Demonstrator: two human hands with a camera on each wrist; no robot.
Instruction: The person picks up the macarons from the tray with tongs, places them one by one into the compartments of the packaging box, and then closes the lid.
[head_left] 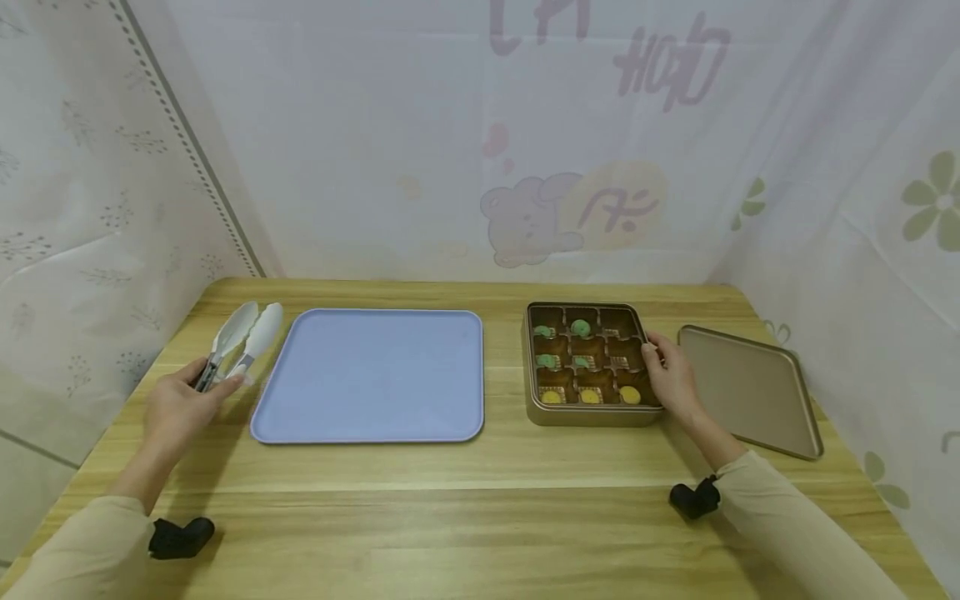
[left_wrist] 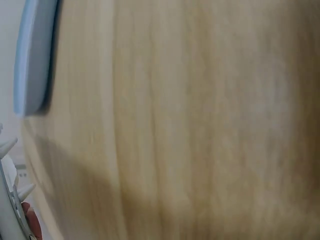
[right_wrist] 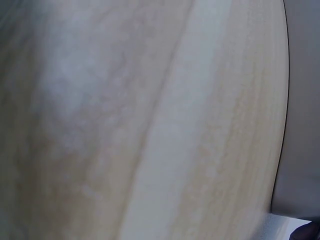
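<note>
My left hand (head_left: 182,400) holds a pair of tongs (head_left: 258,333) with pale scalloped heads and dark handles, raised at the left of the blue tray (head_left: 367,375). In the left wrist view, part of the tongs (left_wrist: 10,205) shows at the lower left edge. My right hand (head_left: 671,379) grips the right side of a gold tin box (head_left: 592,416), thumb at the rim. A brown divided insert fills the tin; green pieces (head_left: 580,327) sit in several compartments and yellow pieces (head_left: 629,395) along the front row. The tin's side (right_wrist: 305,110) fills the right wrist view's right edge.
A gold lid (head_left: 750,387) lies flat on the wooden table (head_left: 435,517), to the right of the tin and partly behind the right forearm. Printed cloth (head_left: 375,150) hangs behind the table and at both sides. Each wrist carries a black camera mount (head_left: 180,537).
</note>
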